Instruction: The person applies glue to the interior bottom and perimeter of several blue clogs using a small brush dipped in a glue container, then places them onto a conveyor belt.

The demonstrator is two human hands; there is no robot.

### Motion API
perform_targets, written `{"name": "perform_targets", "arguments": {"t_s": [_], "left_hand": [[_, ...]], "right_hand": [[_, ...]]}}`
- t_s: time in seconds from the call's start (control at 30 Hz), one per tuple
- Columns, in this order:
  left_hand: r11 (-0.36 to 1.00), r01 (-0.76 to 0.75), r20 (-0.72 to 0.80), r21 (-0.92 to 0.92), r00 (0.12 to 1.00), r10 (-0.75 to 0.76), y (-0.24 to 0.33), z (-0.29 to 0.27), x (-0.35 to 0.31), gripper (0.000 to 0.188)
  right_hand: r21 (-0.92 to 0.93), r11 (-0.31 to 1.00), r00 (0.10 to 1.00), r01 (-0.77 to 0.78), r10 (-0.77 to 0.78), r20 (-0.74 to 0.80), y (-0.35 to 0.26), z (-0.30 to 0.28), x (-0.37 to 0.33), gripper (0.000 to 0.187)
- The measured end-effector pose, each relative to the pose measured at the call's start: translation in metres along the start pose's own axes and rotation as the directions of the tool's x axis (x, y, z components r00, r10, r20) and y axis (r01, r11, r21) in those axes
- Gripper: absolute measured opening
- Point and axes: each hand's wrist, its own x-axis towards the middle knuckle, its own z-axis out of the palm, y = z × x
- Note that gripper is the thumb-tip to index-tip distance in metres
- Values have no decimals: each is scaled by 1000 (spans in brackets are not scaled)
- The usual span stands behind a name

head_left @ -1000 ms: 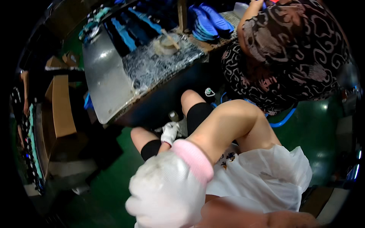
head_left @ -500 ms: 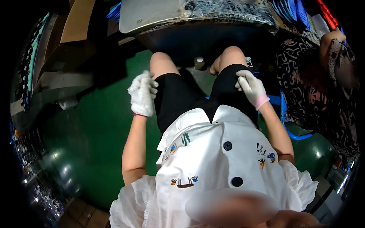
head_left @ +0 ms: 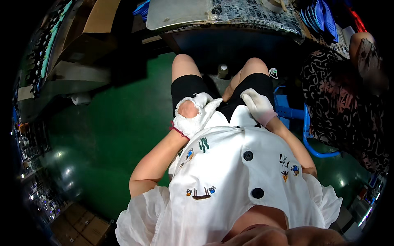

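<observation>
Both hands wear white knit gloves and rest over my lap. My left hand (head_left: 195,115) lies on the black shorts (head_left: 185,88) by the hem of my white shirt (head_left: 219,164), fingers stretched toward the right. A large hole in its glove bares part of the hand. On the right thigh, my right hand (head_left: 257,107) lies just beyond the shirt hem, fingers together and slightly bent. The hands are apart, and no object shows in either one. Beneath the right fingers the view is hidden.
Ahead stands a worktable (head_left: 180,14) with a metal plate and film-wrapped top; blue pieces (head_left: 318,18) stand at its right. A small bottle (head_left: 223,70) is between my knees. At right, a person in patterned clothes (head_left: 336,94) sits by a blue stool frame (head_left: 307,131). Cardboard boxes (head_left: 98,18) stand left.
My left hand has come rightward and down from beside the left knee onto my lap. My right hand has drawn back toward the shirt hem. The whole view has shifted slightly.
</observation>
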Motion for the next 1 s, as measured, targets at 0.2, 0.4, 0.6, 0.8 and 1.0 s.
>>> {"name": "perform_targets", "arguments": {"t_s": [0.2,0.4,0.6,0.8,1.0], "left_hand": [[985,49,18,168,998,-52,-12,11,41,52],[949,61,-67,310,997,-42,-36,29,77,54],[905,26,132,425,987,-90,-44,40,81,54],[907,73,160,414,976,-151,-44,36,75,56],[928,49,137,368,985,-106,-38,41,70,55]], "right_hand": [[-297,952,997,75,-82,-12,26,2,40,34],[-579,809,995,97,-83,50,56,-1,83,35],[-589,793,986,157,-98,131,55,35,86,33],[-520,847,993,110,-69,97,60,31,81,34],[-496,867,998,50,-64,-12,56,24,65,34]]}}
